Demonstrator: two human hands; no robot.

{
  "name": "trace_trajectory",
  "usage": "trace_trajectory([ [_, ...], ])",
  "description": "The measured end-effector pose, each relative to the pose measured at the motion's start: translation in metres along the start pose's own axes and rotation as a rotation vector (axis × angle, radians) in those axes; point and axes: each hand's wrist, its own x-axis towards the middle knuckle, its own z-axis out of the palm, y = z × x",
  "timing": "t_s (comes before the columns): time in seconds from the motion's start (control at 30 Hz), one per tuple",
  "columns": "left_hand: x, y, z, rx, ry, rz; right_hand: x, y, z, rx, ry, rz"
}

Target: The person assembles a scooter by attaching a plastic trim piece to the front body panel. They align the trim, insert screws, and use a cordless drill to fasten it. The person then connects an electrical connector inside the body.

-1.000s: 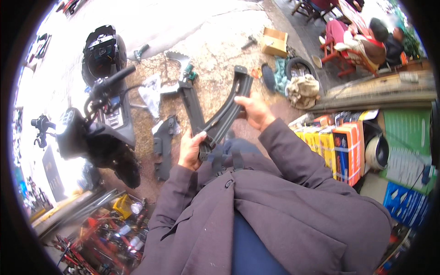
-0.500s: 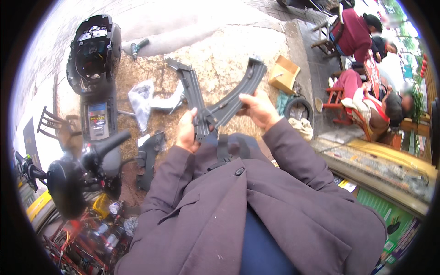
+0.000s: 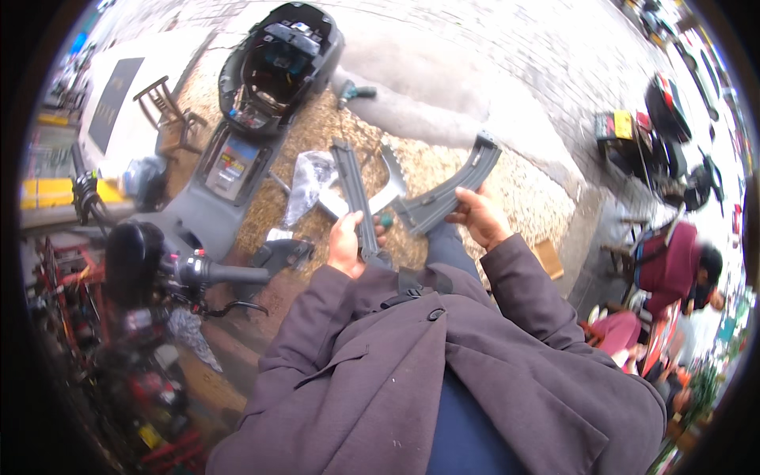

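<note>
My left hand (image 3: 346, 245) is closed around the lower end of a long dark grey plastic trim strip (image 3: 354, 180), which stands nearly upright. In my right hand (image 3: 481, 220), fingers and thumb pinch a curved, ribbed grey plastic trim panel (image 3: 451, 188). Its wide end points up and to the right; the lower end comes near the strip, with a small gap visible between them. Behind the strip, a white curved panel (image 3: 389, 194) lies on the ground beside a clear plastic bag (image 3: 309, 186). A dark plastic piece (image 3: 277, 260) lies left of my left hand.
A partly stripped scooter stands left, with its open rear body (image 3: 277, 71), grey floorboard (image 3: 202, 210) and handlebar grip (image 3: 233, 275). A green power drill (image 3: 354, 93) lies on the ground ahead. Beyond are a wooden chair (image 3: 168, 119), a cardboard box (image 3: 548, 260) and a seated person (image 3: 669, 257).
The two grey trim pieces, crossed and touching before, are now apart, the right one moved to the right. My view has turned, so the scooter and ground appear shifted to the right.
</note>
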Motion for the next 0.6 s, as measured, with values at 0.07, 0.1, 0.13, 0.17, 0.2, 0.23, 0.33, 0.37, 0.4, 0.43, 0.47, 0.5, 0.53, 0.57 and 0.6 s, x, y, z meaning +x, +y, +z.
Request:
trace_trajectory([
  [0.07,0.016,-0.001,0.018,-0.019,0.14,0.098,0.035,-0.023,-0.006,-0.038,-0.087,0.038],
  [0.1,0.022,-0.002,0.029,-0.074,0.187,0.121,0.05,-0.035,-0.009,-0.09,-0.104,0.048],
  [0.13,0.029,-0.004,0.041,-0.126,0.229,0.135,0.067,-0.048,-0.013,-0.14,-0.11,0.052],
  [0.17,0.032,-0.005,0.054,-0.172,0.28,0.146,0.081,-0.062,-0.015,-0.177,-0.122,0.051],
  [0.2,0.036,-0.008,0.066,-0.217,0.351,0.148,0.093,-0.074,-0.018,-0.22,-0.12,0.059],
  [0.23,0.038,-0.011,0.077,-0.295,0.365,0.166,0.106,-0.084,-0.019,-0.231,-0.114,0.029],
  [0.33,0.038,-0.011,0.101,-0.401,0.404,0.214,0.139,-0.117,-0.014,-0.298,-0.195,0.029],
  [0.37,0.037,-0.01,0.108,-0.428,0.419,0.244,0.147,-0.124,-0.009,-0.286,-0.235,0.01],
  [0.4,0.035,-0.009,0.114,-0.44,0.379,0.269,0.154,-0.129,-0.003,-0.3,-0.256,-0.007],
  [0.43,0.033,-0.006,0.121,-0.452,0.344,0.299,0.158,-0.134,0.004,-0.308,-0.282,0.007],
  [0.47,0.032,-0.003,0.127,-0.463,0.341,0.323,0.161,-0.137,0.012,-0.319,-0.317,0.005],
  [0.5,0.031,0.0,0.136,-0.463,0.335,0.34,0.163,-0.138,0.021,-0.333,-0.341,0.014],
  [0.53,0.03,0.001,0.144,-0.43,0.332,0.374,0.164,-0.138,0.03,-0.342,-0.36,0.044],
  [0.57,0.03,0.002,0.153,-0.421,0.297,0.407,0.161,-0.137,0.036,-0.344,-0.402,0.044],
  [0.6,0.03,0.004,0.162,-0.411,0.278,0.448,0.159,-0.137,0.042,-0.359,-0.422,0.055],
])
